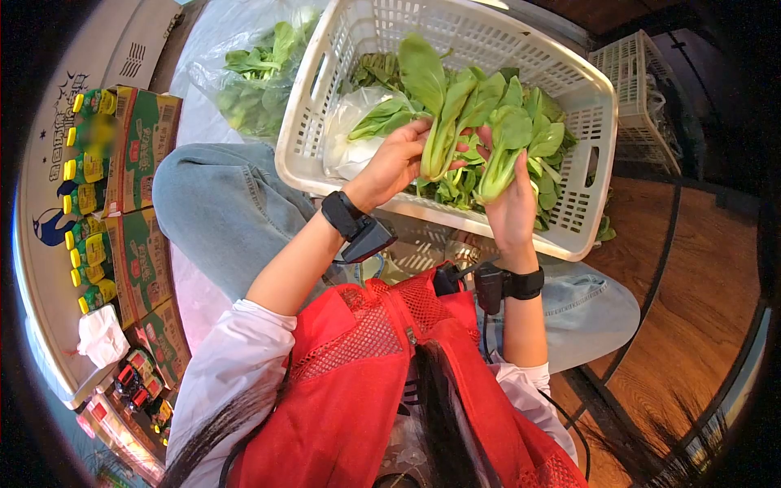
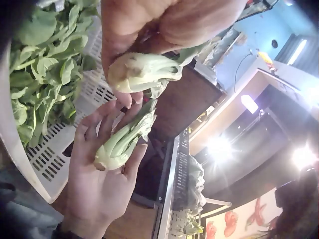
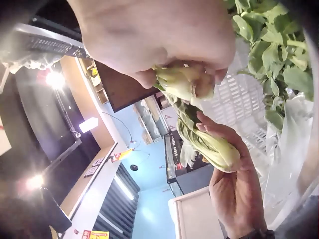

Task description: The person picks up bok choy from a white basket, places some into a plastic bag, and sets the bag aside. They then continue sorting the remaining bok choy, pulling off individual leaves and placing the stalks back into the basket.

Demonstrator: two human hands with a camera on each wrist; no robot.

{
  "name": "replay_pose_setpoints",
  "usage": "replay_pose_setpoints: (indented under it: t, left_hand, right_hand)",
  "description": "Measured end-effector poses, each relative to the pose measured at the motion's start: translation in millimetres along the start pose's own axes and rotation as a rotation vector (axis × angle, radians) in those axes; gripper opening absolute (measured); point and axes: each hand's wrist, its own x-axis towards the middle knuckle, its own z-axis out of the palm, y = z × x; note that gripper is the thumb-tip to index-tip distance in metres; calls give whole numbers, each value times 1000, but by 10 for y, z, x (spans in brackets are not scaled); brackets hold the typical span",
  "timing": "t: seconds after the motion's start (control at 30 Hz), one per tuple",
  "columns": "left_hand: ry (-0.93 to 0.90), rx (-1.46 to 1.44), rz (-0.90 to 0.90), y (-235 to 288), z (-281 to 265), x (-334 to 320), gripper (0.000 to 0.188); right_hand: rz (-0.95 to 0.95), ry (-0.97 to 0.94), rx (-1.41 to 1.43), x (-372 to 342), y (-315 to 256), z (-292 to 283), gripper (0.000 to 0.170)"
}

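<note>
My left hand [image 1: 396, 163] holds one bok choy [image 1: 440, 140] over the near side of the white crate, leaves pointing away from me. In the right wrist view its pale base [image 3: 225, 155] lies against that palm. Close beside it, my right hand [image 1: 514, 213] has a second bok choy [image 1: 503, 154], its thumb along the stalks. The left wrist view shows this one's cut base [image 2: 107, 158] toward the palm, with the fingers stretched out behind it. More leafy greens [image 1: 545, 122] lie in the crate beneath both hands.
The white perforated crate [image 1: 598, 138] stands in front of my knees. Inside it at left is a clear plastic bag [image 1: 342, 134]. A bag of greens [image 1: 260, 89] lies outside, left of the crate. Cartons [image 1: 146, 154] and yellow-capped bottles [image 1: 85, 199] line the far left; another crate [image 1: 626, 73] stands right.
</note>
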Motion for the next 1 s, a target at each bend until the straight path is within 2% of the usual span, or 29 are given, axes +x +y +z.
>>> replay_pose_setpoints:
  t: [0.1,0.2,0.27,0.3,0.33,0.4,0.47,0.5,0.57,0.6,0.67,0.7,0.8,0.83,0.93,0.97,1.0]
  left_hand:
    - [5,22,-41,-95,33,-22,37]
    - [8,-109,-88,-230,-3,-52,38]
    - [-38,-248,-144,-267,-37,-66,39]
    - [-94,-293,-197,-186,25,-92,49]
    - [-89,-79,-192,-160,87,-134,52]
    - [-70,348,-175,-150,223,-232,57]
    - [-71,407,-151,-145,248,-255,64]
    - [-79,424,-116,-169,223,-264,65]
    - [-64,472,-37,-111,223,-310,62]
    - [-60,534,-85,-85,166,-316,61]
    - [-40,654,-180,-36,8,-328,59]
    - [-87,604,-208,49,-5,-362,59]
    - [-250,466,-193,161,27,-439,60]
    - [-236,424,-139,167,91,-510,54]
    - [-111,741,-384,407,88,-615,49]
    - [21,1166,-76,397,18,-698,48]
    - [330,1382,193,273,-50,-765,41]
  right_hand:
    - [85,-119,47,9,142,-93,58]
    - [46,15,-271,-6,307,-71,63]
    - [97,56,-428,-38,347,-100,69]
    - [106,88,-529,-63,347,-87,70]
    - [115,118,-629,-81,348,-82,71]
    - [-21,137,-884,-83,521,-268,68]
    - [-170,148,-1134,-50,644,-496,65]
    - [-4,226,-1066,-25,523,-579,64]
    - [-93,444,-1319,-67,345,-341,61]
    - [-377,587,-1622,-183,215,-31,64]
    - [-375,461,-1881,-346,-142,360,83]
    - [-473,196,-1970,-357,-268,422,90]
    - [-376,-526,-2154,-333,-278,576,81]
    - [-459,-575,-2008,-266,-216,613,65]
    - [-282,-828,-2031,70,-119,350,52]
    - [-242,-716,-1985,149,-67,335,38]
    - [-144,-672,-1948,233,-40,405,37]
